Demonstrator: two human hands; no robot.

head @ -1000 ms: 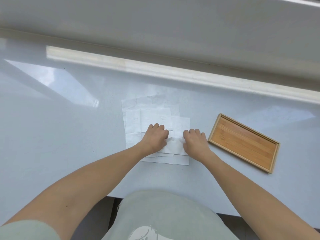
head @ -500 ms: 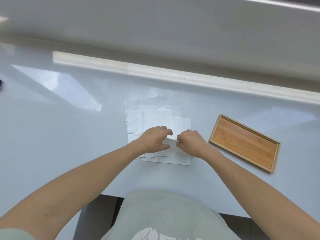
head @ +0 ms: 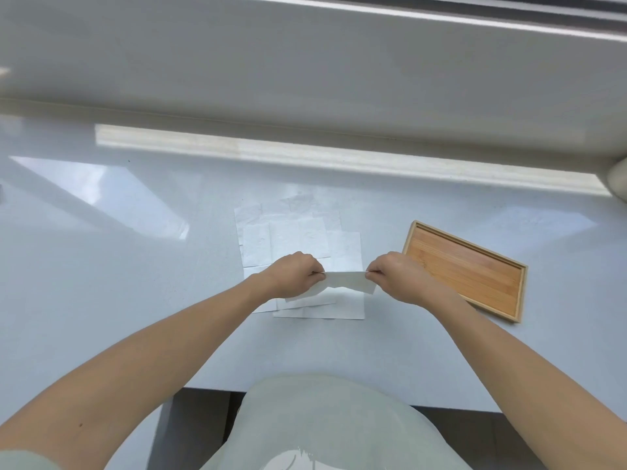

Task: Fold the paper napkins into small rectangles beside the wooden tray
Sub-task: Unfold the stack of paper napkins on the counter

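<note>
A white paper napkin point(head: 344, 283) is stretched between my two hands, lifted just above the counter. My left hand point(head: 295, 278) pinches its left end and my right hand point(head: 395, 276) pinches its right end. Under and behind it lies a loose spread of several white napkins point(head: 298, 239), overlapping one another flat on the counter. The empty wooden tray point(head: 466, 271) lies to the right of the napkins, turned at an angle, close behind my right hand.
The glossy white counter point(head: 118, 266) runs left and right, with its front edge near my body. A raised white ledge point(head: 305, 157) borders the back. A pale rounded object point(head: 619, 181) shows at the far right edge.
Both hands went from pressing flat on the napkin pile to pinching one napkin, then lifted it and pulled apart sideways, stretching it between them.
</note>
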